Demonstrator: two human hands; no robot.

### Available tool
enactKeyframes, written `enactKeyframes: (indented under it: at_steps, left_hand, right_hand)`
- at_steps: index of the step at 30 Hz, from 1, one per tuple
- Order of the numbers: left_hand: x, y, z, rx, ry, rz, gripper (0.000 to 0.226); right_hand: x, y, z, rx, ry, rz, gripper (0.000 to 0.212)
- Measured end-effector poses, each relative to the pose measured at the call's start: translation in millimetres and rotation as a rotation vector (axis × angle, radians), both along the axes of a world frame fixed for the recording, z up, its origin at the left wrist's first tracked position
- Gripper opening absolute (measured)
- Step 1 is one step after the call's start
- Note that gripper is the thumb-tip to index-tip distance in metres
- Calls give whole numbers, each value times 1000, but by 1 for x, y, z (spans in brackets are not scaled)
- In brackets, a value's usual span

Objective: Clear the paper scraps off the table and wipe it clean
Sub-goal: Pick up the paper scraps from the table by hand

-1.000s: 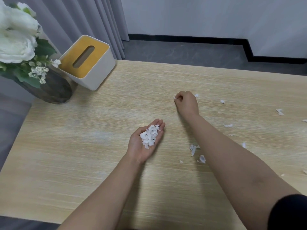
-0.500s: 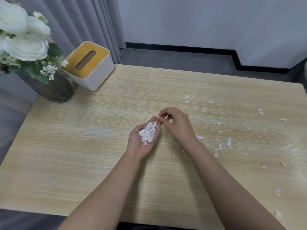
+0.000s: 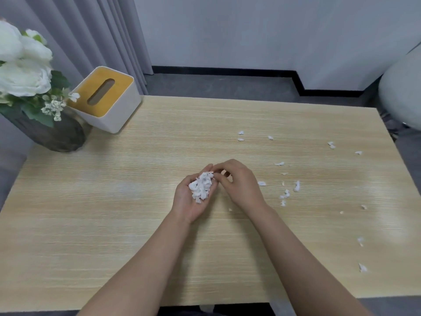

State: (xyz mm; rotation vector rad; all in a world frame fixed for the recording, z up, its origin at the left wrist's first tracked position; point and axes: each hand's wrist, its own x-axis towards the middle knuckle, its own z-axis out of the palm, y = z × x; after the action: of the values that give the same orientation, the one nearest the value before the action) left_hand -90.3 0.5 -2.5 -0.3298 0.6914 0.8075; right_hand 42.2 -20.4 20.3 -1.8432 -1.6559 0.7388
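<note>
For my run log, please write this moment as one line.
left hand: cupped, holds scrap pile | right hand: fingers at pile | loose paper scraps: on table right side | wiping: not begun

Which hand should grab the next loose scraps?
Right. The left hand is palm-up, cupping the scrap pile, so it is occupied. The right hand sits next to the loose scraps, which all lie on its side of the table.
</note>
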Motion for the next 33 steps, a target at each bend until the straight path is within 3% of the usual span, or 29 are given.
enactKeyframes:
  at_steps: [4, 8, 12, 15, 19, 22, 27, 33]
  left_hand:
    - [12, 2, -1, 17, -17, -12, 37]
    - [31, 6, -5, 96, -58, 7, 65]
    - [51, 9, -11, 106, -32, 23, 52]
    - [57, 11, -15, 111, -59, 62, 63]
    - [61, 12, -19, 121, -75, 78, 67]
    - [63, 12, -24, 115, -71, 93, 58]
    - [62, 13, -31, 82, -24, 102, 43]
    - [57, 13, -31, 109, -38, 100, 70]
  right_hand:
    - [31, 9, 2, 1, 36, -78, 14]
    - [75, 34, -8, -60, 0, -114, 15]
    - [115, 73, -25, -108, -47, -139, 14]
    - [129, 105, -39, -133, -74, -123, 17]
    - [133, 137, -63, -224, -139, -29, 43]
    - [132, 145, -77, -297, -194, 66, 63]
    - [135, 153, -84, -252, -213, 95, 40]
    - [131, 150, -84, -220, -193, 61, 15]
